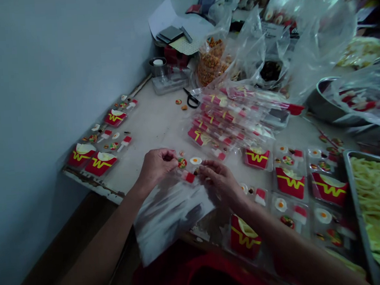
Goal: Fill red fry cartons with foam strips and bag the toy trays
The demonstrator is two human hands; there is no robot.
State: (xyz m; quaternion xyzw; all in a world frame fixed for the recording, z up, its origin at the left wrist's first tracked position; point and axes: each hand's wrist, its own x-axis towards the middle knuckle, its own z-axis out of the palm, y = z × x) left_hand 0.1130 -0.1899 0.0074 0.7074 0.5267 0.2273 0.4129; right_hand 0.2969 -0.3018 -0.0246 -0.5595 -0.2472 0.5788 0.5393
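Observation:
Both hands meet at the table's near edge over a see-through plastic bag (174,219), which hangs down toward my lap. My left hand (159,164) pinches its upper left side, thumb against fingers. At the upper right, my right hand (220,177) is closed on the plastic. Between them lies a see-through tray (190,177) with a miniature fried egg (195,160), a round colourful food piece (182,162) and a red-and-white piece (188,176). Whether this tray is inside the bag's mouth or above it, I cannot tell.
Filled trays with red fries-box pieces (290,182) stand at right, others (100,163) at left. Bagged sets (224,118) are piled behind my hands, near black scissors (191,99). A metal tray (351,192) holds pale yellow strips. A wall (42,83) borders the left.

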